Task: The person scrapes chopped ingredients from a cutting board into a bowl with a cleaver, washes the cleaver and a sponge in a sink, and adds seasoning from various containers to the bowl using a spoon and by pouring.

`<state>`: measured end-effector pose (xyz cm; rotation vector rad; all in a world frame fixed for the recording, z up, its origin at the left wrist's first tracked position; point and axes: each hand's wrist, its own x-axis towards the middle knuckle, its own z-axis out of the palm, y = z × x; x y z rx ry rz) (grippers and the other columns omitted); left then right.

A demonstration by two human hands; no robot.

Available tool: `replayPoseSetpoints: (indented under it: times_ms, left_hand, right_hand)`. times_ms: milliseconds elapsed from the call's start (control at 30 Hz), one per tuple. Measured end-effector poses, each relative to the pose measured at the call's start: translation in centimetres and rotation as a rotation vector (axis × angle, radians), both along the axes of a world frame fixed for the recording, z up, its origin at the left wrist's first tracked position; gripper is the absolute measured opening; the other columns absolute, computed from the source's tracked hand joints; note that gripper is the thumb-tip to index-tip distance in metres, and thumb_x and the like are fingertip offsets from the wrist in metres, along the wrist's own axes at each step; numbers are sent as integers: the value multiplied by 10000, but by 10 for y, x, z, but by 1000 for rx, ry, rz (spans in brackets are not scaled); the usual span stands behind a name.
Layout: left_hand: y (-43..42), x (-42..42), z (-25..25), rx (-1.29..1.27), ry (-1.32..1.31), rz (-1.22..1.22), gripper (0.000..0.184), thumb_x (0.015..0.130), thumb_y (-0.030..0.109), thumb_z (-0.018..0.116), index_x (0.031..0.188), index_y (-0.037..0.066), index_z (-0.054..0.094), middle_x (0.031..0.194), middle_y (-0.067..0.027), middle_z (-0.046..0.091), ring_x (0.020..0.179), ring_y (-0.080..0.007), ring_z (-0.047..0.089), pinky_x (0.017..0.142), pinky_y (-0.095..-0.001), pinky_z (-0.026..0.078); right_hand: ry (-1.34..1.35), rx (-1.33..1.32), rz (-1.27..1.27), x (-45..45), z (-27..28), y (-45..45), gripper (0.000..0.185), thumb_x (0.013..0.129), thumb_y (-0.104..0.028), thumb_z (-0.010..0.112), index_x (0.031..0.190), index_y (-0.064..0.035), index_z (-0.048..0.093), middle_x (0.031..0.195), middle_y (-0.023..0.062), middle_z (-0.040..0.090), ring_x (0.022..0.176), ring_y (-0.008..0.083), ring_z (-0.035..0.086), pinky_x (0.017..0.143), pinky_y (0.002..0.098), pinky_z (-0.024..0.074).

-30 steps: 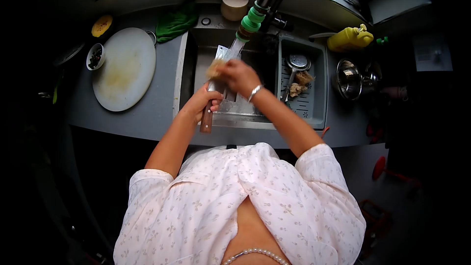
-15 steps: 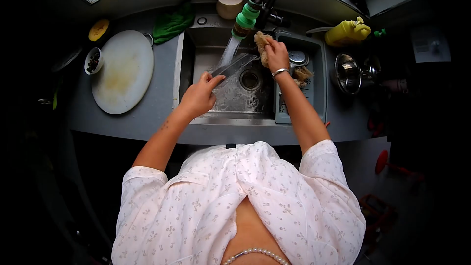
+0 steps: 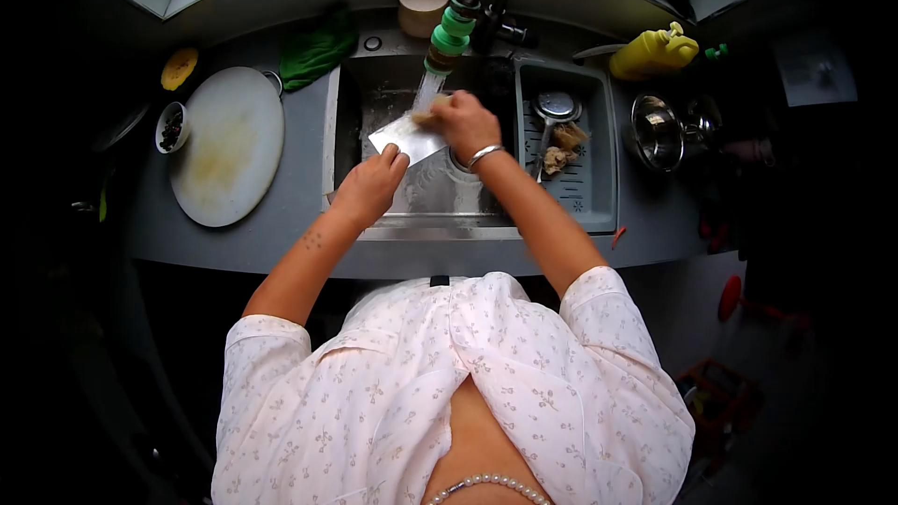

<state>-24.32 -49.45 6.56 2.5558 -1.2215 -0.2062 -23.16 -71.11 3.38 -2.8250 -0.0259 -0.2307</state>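
Over the steel sink (image 3: 430,221), my left hand (image 3: 372,185) is closed on a knife with a broad, shiny blade (image 3: 408,139). Its handle is hidden by my fingers. My right hand (image 3: 466,123) grips a tan scrubber (image 3: 432,116) against the upper part of the blade. Water (image 3: 428,89) runs from the black faucet with a green nozzle (image 3: 451,37) onto the blade and scrubber.
A grey drain tray (image 3: 599,210) at the sink's right holds a metal strainer (image 3: 558,107) and tan pieces (image 3: 558,160). Steel bowls (image 3: 658,134) and a yellow bottle (image 3: 655,52) stand farther right. Left lie a round board (image 3: 229,145), small bowl (image 3: 172,127) and green cloth (image 3: 316,50).
My right hand has brought the scrubber from beside the drain tray back left onto the blade. The blade has turned in my left hand and now shows its broad face.
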Motion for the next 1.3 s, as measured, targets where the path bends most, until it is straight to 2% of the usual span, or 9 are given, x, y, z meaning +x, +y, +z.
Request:
replayPoseSetpoints:
  times_ms: [133, 300, 500, 633, 667, 900, 1000, 1133, 1300]
  left_hand:
    - [13, -5, -4, 30, -21, 37, 247, 750, -42, 535, 976, 33, 469, 978, -144, 505, 819, -316, 603, 695, -413, 515]
    - [-1, 4, -9, -54, -61, 23, 239, 757, -38, 532, 976, 36, 472, 985, -138, 507, 842, -313, 598, 705, -417, 515]
    - [7, -4, -9, -73, 149, 128, 264, 815, 29, 576, 1061, 59, 486, 1109, -140, 539, 885, -391, 590, 739, -468, 501]
    - [2, 2, -36, -490, 318, 264, 428, 817, 35, 614, 1236, 66, 533, 1033, -116, 579, 709, -227, 632, 597, -337, 510]
    - [-13, 16, -38, -568, 1037, 659, 428, 840, 37, 598, 1265, 44, 540, 912, -94, 581, 601, -136, 573, 490, -265, 454]
    - [-71, 73, -92, -1195, 1704, 1196, 135, 883, 84, 580, 968, 38, 486, 715, -68, 522, 530, -140, 541, 427, -248, 464]
    - [-89, 88, -105, -1508, 1851, 1365, 103, 840, 22, 560, 884, 27, 467, 678, -80, 509, 525, -165, 531, 421, -250, 457]
    - [-94, 107, -134, -1415, 1932, 1193, 80, 723, -44, 520, 764, 23, 501, 627, -73, 509, 511, -195, 529, 436, -279, 457]
    - [-116, 106, -121, -1559, 1869, 1317, 91, 785, 13, 589, 853, 58, 549, 644, -51, 574, 530, -172, 589, 536, -303, 539]
  right_hand:
    - [-56, -10, -114, 7, -5, -26, 122, 830, -177, 607, 937, -176, 667, 944, 62, 574, 868, 255, 626, 665, 371, 542]
    - [-117, 180, 337, -18, 24, 32, 193, 832, -161, 600, 1005, -208, 673, 949, 46, 572, 851, 226, 635, 680, 372, 549]
    - [110, -157, -77, 11, -20, -53, 198, 832, -187, 578, 997, -217, 683, 960, 67, 572, 905, 249, 614, 711, 392, 538]
    - [-3, 83, -199, -17, -22, -82, 194, 842, -201, 578, 1003, -184, 684, 940, 105, 574, 898, 284, 602, 726, 416, 513]
    - [-30, 315, -253, -21, -28, -84, 205, 850, -199, 578, 1026, -181, 682, 923, 109, 576, 889, 292, 600, 723, 409, 506]
    - [5, 1377, -151, -3, -19, -52, 272, 885, -91, 557, 1152, -66, 602, 1005, 69, 638, 945, 152, 612, 841, 278, 479]
    - [-7, 1317, -127, 1, -6, -56, 270, 879, -108, 523, 1131, -40, 593, 986, 48, 652, 922, 117, 596, 803, 257, 470]
    - [-195, 1249, -387, 1, -16, -95, 260, 858, -146, 516, 1058, -18, 620, 842, 18, 632, 738, 108, 555, 699, 244, 461]
    - [-274, 1430, -577, 24, -12, -149, 328, 851, -136, 535, 1155, -24, 590, 1012, 46, 629, 892, 132, 584, 791, 253, 472]
